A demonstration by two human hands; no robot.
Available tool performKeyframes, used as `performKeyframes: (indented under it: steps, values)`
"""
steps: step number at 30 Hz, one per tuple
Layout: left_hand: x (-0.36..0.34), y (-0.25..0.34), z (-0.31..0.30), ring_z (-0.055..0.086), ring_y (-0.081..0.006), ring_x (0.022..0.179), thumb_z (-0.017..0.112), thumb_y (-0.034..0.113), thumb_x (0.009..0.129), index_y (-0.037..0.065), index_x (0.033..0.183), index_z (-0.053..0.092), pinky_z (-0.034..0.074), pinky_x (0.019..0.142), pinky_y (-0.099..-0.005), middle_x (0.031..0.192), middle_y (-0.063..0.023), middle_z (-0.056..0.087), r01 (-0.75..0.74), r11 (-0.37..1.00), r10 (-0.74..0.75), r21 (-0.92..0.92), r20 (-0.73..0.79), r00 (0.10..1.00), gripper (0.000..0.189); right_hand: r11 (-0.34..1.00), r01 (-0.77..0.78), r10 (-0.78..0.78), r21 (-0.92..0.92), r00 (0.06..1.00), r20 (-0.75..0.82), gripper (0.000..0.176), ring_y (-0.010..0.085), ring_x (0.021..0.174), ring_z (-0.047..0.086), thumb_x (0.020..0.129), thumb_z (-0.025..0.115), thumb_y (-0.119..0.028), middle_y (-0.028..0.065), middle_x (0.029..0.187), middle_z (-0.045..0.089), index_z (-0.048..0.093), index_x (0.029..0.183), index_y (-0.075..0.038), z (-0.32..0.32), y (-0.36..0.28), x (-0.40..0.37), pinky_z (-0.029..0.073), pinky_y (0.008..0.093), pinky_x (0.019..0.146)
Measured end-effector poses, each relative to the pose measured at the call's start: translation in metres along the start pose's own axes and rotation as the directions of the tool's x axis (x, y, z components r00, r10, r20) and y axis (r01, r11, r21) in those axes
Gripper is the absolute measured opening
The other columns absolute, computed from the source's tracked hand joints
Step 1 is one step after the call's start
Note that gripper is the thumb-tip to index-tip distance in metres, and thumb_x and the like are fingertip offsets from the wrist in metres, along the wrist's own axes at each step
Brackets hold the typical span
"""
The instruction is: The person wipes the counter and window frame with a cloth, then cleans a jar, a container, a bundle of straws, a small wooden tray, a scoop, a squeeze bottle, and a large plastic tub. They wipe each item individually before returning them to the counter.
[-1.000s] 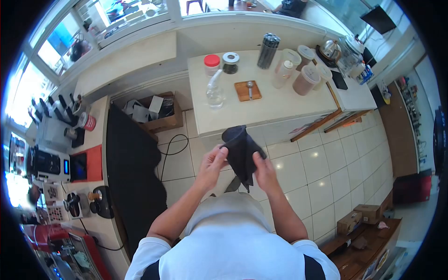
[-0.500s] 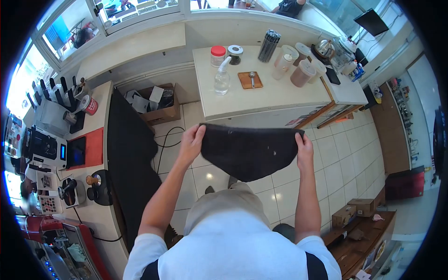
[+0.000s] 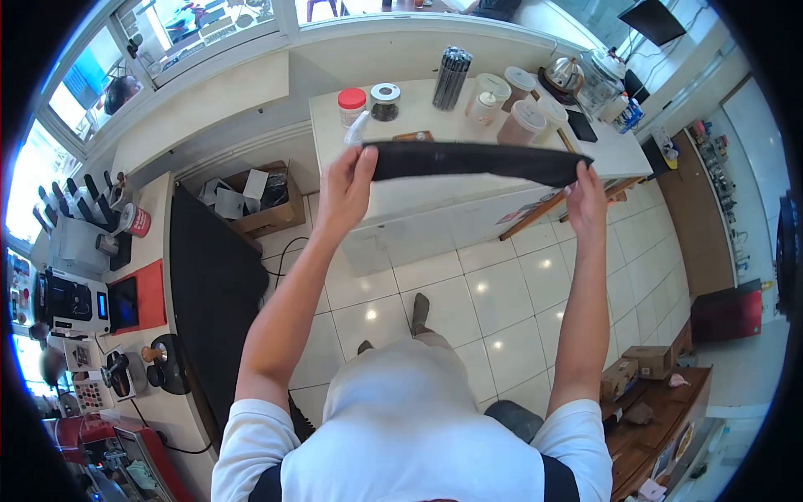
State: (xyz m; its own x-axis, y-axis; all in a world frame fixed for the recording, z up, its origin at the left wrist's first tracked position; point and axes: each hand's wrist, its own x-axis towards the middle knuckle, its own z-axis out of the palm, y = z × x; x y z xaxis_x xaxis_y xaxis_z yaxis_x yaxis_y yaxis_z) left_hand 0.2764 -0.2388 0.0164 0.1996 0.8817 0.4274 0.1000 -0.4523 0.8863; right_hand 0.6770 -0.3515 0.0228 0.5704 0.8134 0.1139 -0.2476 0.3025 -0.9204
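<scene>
A black cloth (image 3: 468,161) is stretched between my two hands in front of me, showing as a long narrow band. My left hand (image 3: 345,191) pinches its left end, thumb on the near side. At the opposite end, my right hand (image 3: 588,201) grips the corner between thumb and fingers. Behind the cloth is a white counter (image 3: 393,199). The cloth partly hides a small wooden tray (image 3: 413,136) and a clear spray bottle (image 3: 356,128) on that counter.
The counter holds a red-lidded jar (image 3: 352,107), a bundle of dark sticks (image 3: 452,79), several plastic containers and a kettle (image 3: 563,75). On the floor stands an open cardboard box (image 3: 280,209). A side counter (image 3: 146,243) on the left carries a knife block and machines.
Both hands have moved up and forward, farther apart, with the cloth. It was a wide hanging panel and now shows as a taut, narrow strip. My view has shifted slightly.
</scene>
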Motion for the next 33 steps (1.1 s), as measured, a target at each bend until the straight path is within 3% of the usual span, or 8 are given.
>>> performKeyframes:
  steps: [6,12,17,21,25,28,31,33]
  values:
    - [-0.062,-0.077,0.053,0.037,-0.0061,0.064,0.057,0.027,0.1,-0.003,0.087,0.06,0.032,0.054,-0.0267,0.064,0.0016,0.042,0.292,0.956,-0.292,0.027,-0.001,0.957,0.033,0.979,-0.201,0.199,-0.009,0.973,-0.113,0.014,0.007,0.073,0.053,0.094,0.069,-0.016,-0.0043,0.09,0.06,0.06,0.104,-0.01,-0.071,0.108,0.016,0.043,0.0236,0.067]
    - [-0.075,-0.144,0.089,0.037,-0.0084,0.063,0.057,0.026,0.1,-0.002,0.083,0.058,0.033,0.054,-0.0276,0.061,-0.0014,0.038,0.394,0.905,-0.378,0.162,-0.122,0.918,0.032,0.87,-0.262,0.319,-0.417,0.945,0.071,0.02,0.0054,0.066,0.052,0.095,0.067,-0.026,-0.0067,0.083,0.06,0.064,0.094,-0.006,-0.108,0.191,0.06,0.044,0.026,0.059]
    - [-0.021,-0.18,0.111,0.052,-0.0219,0.06,0.06,0.024,0.097,-0.002,0.083,0.061,0.043,0.059,-0.0351,0.064,-0.0113,0.052,0.496,0.791,-0.419,0.357,-0.274,0.865,0.029,0.458,0.009,0.173,-0.889,0.98,0.099,0.025,0.0238,0.079,0.061,0.091,0.069,-0.028,0.007,0.086,0.065,0.063,0.09,-0.004,-0.075,0.226,0.121,0.048,0.0362,0.072]
    - [-0.026,-0.237,0.137,0.062,-0.0339,0.074,0.064,0.022,0.092,0.003,0.092,0.066,0.051,0.069,-0.0433,0.079,-0.0146,0.063,0.447,0.538,-0.313,0.715,-0.323,0.893,0.019,0.017,0.212,-0.128,-0.977,0.97,0.208,0.036,0.0367,0.097,0.056,0.086,0.073,-0.034,0.0167,0.104,0.06,0.061,0.104,-0.005,-0.063,0.263,0.115,0.046,0.0439,0.081]
    - [-0.019,-0.221,0.154,0.061,-0.0357,0.097,0.066,0.022,0.09,0.006,0.114,0.06,0.051,0.079,-0.046,0.1,-0.0145,0.064,0.471,0.454,-0.239,0.756,-0.406,0.882,0.029,0.105,-0.091,-0.338,-0.99,0.933,-0.121,0.07,0.0355,0.112,0.05,0.081,0.078,-0.046,0.0211,0.113,0.054,0.049,0.118,0.005,-0.072,0.289,0.097,0.044,0.0452,0.093]
    - [-0.017,-0.23,0.151,0.06,-0.0355,0.102,0.066,0.023,0.091,0.005,0.119,0.056,0.051,0.082,-0.0462,0.105,-0.0153,0.063,0.515,0.421,-0.353,0.746,-0.389,0.851,0.034,0.654,-0.42,0.097,-0.629,0.872,-0.48,0.082,0.0288,0.114,0.051,0.078,0.079,-0.053,0.0183,0.122,0.052,0.047,0.124,0.008,-0.077,0.31,0.083,0.043,0.04,0.097]
    - [-0.015,-0.237,0.149,0.059,-0.0348,0.1,0.065,0.02,0.091,0.004,0.114,0.058,0.051,0.081,-0.0466,0.103,-0.0158,0.062,0.501,0.44,-0.393,0.745,-0.343,0.854,0.029,0.667,-0.539,0.482,-0.515,0.839,-0.253,0.085,0.0235,0.117,0.051,0.078,0.08,-0.053,0.0146,0.122,0.054,0.046,0.128,0.007,-0.069,0.279,0.071,0.041,0.0358,0.101]
    - [-0.01,-0.242,0.142,0.06,-0.0349,0.099,0.066,0.02,0.091,0.003,0.11,0.059,0.051,0.082,-0.0464,0.104,-0.0164,0.062,0.518,0.383,-0.513,0.765,-0.29,0.808,0.026,0.661,-0.547,0.553,-0.514,0.818,-0.159,0.072,0.0203,0.108,0.058,0.08,0.08,-0.048,0.0128,0.113,0.064,0.056,0.119,0.007,-0.085,0.293,0.072,0.044,0.0328,0.097]
